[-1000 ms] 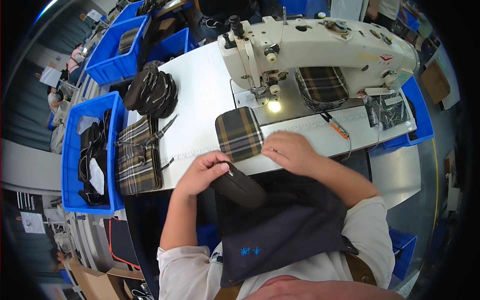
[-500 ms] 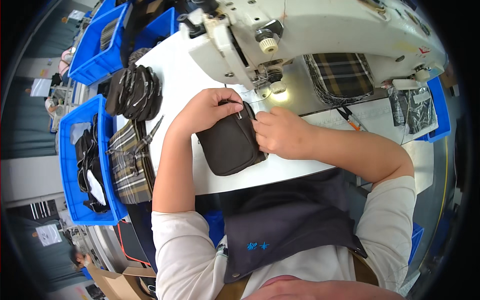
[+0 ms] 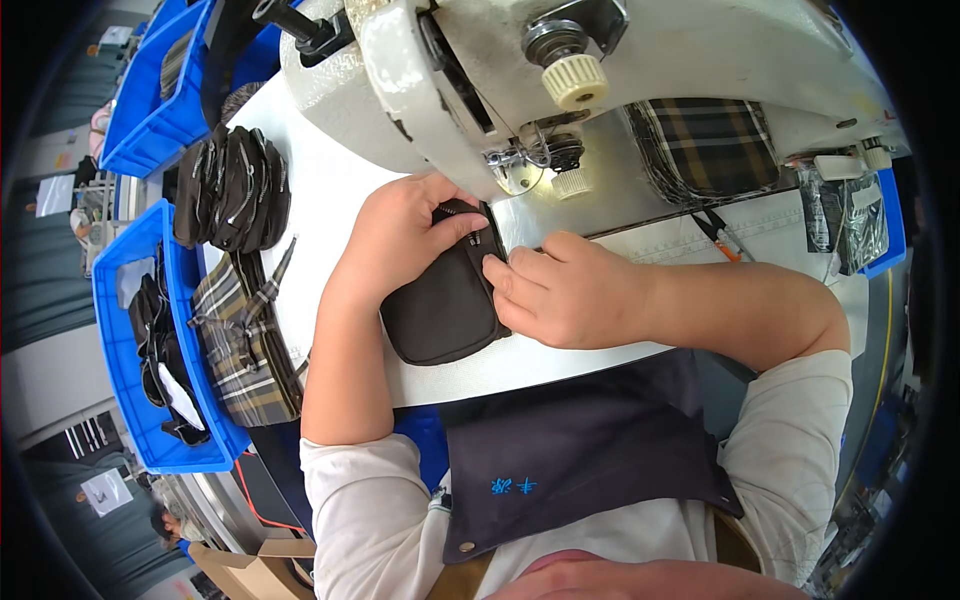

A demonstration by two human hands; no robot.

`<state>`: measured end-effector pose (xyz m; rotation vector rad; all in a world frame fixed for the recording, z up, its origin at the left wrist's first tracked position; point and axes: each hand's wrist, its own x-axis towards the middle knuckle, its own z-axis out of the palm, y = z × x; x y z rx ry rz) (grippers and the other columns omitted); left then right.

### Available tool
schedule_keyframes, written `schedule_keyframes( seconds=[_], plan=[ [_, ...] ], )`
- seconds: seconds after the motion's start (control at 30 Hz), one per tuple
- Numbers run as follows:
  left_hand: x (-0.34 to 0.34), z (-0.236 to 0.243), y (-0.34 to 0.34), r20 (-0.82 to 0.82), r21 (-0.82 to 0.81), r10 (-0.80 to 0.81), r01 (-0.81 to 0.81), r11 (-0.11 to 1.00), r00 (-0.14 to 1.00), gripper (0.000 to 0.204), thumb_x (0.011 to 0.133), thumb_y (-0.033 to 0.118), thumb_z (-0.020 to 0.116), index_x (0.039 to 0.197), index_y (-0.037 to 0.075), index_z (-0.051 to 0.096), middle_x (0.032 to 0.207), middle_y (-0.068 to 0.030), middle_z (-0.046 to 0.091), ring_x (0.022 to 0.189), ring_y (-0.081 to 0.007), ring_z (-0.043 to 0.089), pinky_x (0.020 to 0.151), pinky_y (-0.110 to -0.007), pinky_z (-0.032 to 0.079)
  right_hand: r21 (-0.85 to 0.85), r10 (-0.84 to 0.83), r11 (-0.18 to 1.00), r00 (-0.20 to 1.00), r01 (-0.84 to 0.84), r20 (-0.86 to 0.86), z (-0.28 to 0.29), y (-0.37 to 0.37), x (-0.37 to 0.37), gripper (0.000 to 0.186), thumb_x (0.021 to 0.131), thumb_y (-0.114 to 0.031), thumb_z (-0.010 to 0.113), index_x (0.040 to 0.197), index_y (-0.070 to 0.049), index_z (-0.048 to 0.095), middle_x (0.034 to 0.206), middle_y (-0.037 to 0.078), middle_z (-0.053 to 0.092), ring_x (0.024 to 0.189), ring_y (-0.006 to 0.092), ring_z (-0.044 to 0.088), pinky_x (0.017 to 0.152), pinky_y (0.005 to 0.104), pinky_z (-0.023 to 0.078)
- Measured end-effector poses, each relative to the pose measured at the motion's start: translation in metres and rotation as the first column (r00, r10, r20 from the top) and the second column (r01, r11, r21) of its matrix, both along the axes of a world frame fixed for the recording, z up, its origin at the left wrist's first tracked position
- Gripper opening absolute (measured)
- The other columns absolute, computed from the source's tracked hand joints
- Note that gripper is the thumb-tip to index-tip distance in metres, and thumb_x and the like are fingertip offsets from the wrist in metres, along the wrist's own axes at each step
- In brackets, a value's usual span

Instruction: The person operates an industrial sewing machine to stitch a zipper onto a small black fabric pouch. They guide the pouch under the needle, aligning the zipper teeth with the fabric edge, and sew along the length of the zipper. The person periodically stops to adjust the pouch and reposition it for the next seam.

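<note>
A small dark brown zip pouch lies on the white sewing table, just in front of the needle area of the sewing machine. My left hand is closed on the pouch's far edge, its thumb and fingers pinching near the zip. Along the right side, my right hand grips the pouch's edge with curled fingers. What lies under my fingertips is partly hidden. The presser foot stands just beyond the pouch, apart from my hands.
Dark pouches are stacked at the left, with folded plaid fabric nearer. A blue bin of dark pieces stands beside them. Right of the needle lie plaid panels, snips and a plastic-wrapped packet.
The view has shifted, and the machine head looks larger. My right fingers have moved slightly along the pouch's right edge. Both hands keep hold of the pouch.
</note>
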<state>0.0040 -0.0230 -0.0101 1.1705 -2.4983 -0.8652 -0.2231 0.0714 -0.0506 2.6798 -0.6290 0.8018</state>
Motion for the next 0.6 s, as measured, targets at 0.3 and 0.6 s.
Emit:
schedule_keyframes(
  seconds=[0.3,0.6],
  plan=[
    [0.004,0.005,-0.006,-0.078,0.199,0.034,-0.018,0.98,0.996,0.018,0.095,0.019,0.077,0.105,0.004,0.075,0.084,-0.0108,0.073,0.077,-0.0239,0.067,0.076,-0.036,0.053,0.003,-0.036,0.999,0.999,0.036,0.03,0.007,-0.003,0.002,0.02,0.078,-0.019,0.07,0.097,-0.014,0.067,0.11,0.004,0.066,0.085,0.0173,0.058,0.059,0.0297,0.036],
    [0.008,-0.002,-0.009,-0.145,0.332,0.098,-0.045,0.942,0.985,0.017,0.098,0.019,0.076,0.104,0.004,0.073,0.079,-0.0068,0.066,0.075,-0.0158,0.058,0.075,-0.032,0.051,-0.018,-0.057,0.998,0.994,0.059,0.095,0.006,-0.015,0.007,0.021,0.076,-0.019,0.07,0.096,-0.011,0.068,0.112,0.006,0.067,0.08,0.0173,0.058,0.058,0.0301,0.037]
  ],
)
